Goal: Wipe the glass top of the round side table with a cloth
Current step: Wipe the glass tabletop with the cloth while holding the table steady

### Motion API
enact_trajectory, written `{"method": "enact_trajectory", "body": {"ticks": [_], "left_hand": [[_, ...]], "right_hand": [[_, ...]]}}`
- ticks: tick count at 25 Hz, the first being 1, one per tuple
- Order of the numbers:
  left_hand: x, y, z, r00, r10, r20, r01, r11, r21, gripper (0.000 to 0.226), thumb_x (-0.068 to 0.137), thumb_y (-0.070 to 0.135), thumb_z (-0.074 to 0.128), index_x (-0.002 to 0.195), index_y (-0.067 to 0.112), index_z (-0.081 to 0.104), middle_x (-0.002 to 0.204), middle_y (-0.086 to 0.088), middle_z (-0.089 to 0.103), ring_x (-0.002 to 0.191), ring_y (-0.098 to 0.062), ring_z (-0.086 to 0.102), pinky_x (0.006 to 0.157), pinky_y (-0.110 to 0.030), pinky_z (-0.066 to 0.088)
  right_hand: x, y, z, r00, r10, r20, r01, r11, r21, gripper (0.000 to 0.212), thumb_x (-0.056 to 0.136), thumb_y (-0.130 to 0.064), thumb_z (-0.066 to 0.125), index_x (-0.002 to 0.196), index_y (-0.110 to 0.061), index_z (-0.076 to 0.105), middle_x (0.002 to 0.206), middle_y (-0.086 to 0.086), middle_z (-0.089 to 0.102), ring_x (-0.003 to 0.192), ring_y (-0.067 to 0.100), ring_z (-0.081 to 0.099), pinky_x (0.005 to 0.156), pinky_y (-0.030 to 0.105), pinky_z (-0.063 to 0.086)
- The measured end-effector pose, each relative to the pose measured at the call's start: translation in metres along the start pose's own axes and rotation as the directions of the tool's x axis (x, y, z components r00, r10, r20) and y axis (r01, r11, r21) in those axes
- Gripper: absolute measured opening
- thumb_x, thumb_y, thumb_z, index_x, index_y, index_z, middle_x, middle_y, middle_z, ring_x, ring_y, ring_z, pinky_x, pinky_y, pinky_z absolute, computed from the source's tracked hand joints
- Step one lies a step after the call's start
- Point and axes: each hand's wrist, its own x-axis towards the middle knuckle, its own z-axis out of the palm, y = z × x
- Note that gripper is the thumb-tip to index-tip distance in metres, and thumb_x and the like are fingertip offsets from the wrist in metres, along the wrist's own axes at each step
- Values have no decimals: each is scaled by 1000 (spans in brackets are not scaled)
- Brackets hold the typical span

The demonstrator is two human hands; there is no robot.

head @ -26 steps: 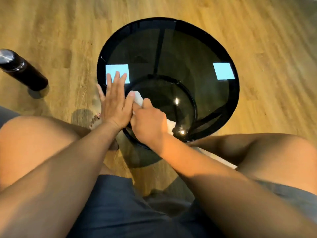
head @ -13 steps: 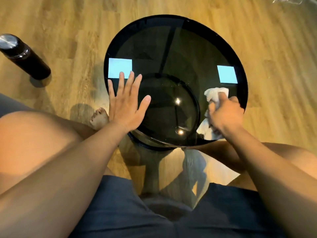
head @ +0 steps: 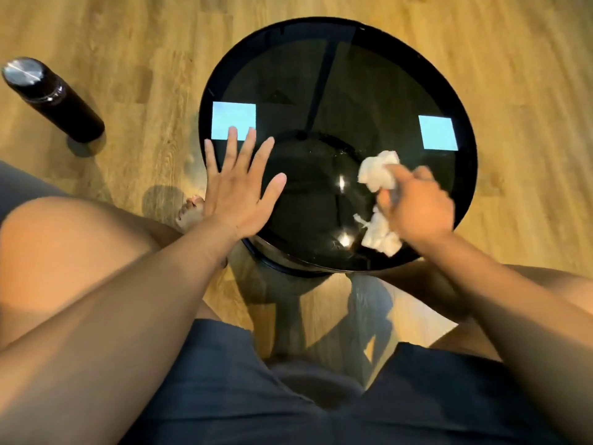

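**Inspector:** What lies nearest the camera?

**Assistant:** Dark shorts (head: 224,396) and bare thighs. Both forearms reach forward over them to the round side table (head: 467,187).

**Inspector:** And the left hand?

**Assistant:** The left hand (head: 239,194) lies palm down on the glass top (head: 337,91) at its left rim. Its fingers (head: 248,146) are straight, spread wide and hold nothing. A bare foot (head: 191,211) shows on the floor just outside the wrist.

**Inspector:** The right hand?

**Assistant:** The right hand (head: 417,210), slightly blurred, has its fingers curled round a crumpled white cloth (head: 377,175). One bunch sticks out beyond the fingertips. A second trails from the heel of the hand, close to the near rim. The cloth is on the glass, well to the right of the left thumb.

**Inspector:** Beyond the fingers?

**Assistant:** A pale square reflection (head: 233,115) meets the left fingertips. A second square reflection (head: 438,132) sits just past the cloth. A dark bottle (head: 53,99) with a metal cap stands on the wooden floor (head: 529,75), well left of the left little finger.
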Motion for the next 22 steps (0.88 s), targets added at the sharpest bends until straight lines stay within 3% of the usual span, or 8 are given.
{"method": "enact_trajectory", "body": {"ticks": [3, 6, 11, 15, 18, 20, 22], "left_hand": [[0, 0, 0, 1000, 2, -11, -2, 1000, -8, 66, 99, 60, 11, 156, 26, 18, 166, -7, 16, 154, -32, 1, 121, -60, -4], [0, -2, 3, 1000, -1, -28, 0, 1000, -31, 65, 99, 61, 14, 155, 28, 19, 166, -6, 16, 154, -32, 2, 121, -58, -4], [0, -2, 2, 999, -7, -44, 5, 999, -51, 63, 100, 57, 13, 155, 28, 21, 166, -5, 17, 154, -31, 4, 122, -56, -3], [-4, -2, -2, 998, 0, -68, -9, 992, -125, 64, 98, 45, 8, 155, 22, 25, 165, -8, 22, 154, -29, 6, 123, -53, -4], [-2, 0, 2, 997, 13, -72, -19, 997, -80, 61, 100, 49, 13, 153, 22, 27, 164, -7, 24, 154, -30, 7, 123, -55, -1], [0, -2, 6, 996, -6, -89, 0, 998, -66, 58, 101, 50, 19, 151, 24, 28, 164, -7, 25, 153, -31, 9, 123, -55, 1], [1, -3, 9, 994, -12, -109, 3, 997, -78, 56, 101, 51, 22, 150, 25, 29, 163, -7, 27, 153, -32, 12, 123, -56, 2]], "right_hand": [[14, 83, -14, 968, 249, 34, -247, 968, -48, 31, 92, -30, 44, 120, -18, 50, 107, 26, 57, 97, 43, 53, 84, 47, 49], [9, 65, -9, 952, 305, -14, -305, 952, 9, 33, 92, -28, 45, 121, -14, 52, 107, 29, 55, 106, 42, 51, 90, 47, 47], [-32, -78, 14, 995, 68, -67, -61, 992, 111, 35, 94, -35, 48, 125, -19, 52, 111, 18, 50, 84, 39, 59, 75, 41, 48], [-45, -162, 23, 985, -162, -64, 173, 936, 306, 35, 93, -35, 53, 127, -26, 51, 102, 5, 43, 76, 19, 53, 59, 35, 52], [-38, -89, 18, 978, -208, -31, 210, 960, 185, 39, 88, -34, 57, 126, -38, 49, 98, -1, 36, 77, 17, 49, 59, 35, 48], [-33, -6, 9, 999, -33, -18, 35, 994, 101, 40, 85, -32, 56, 122, -41, 44, 99, 1, 40, 82, 24, 53, 65, 35, 43], [-23, 62, -4, 981, 193, -29, -190, 978, 86, 33, 88, -31, 49, 121, -32, 48, 101, 14, 55, 97, 35, 54, 70, 36, 40]]}}
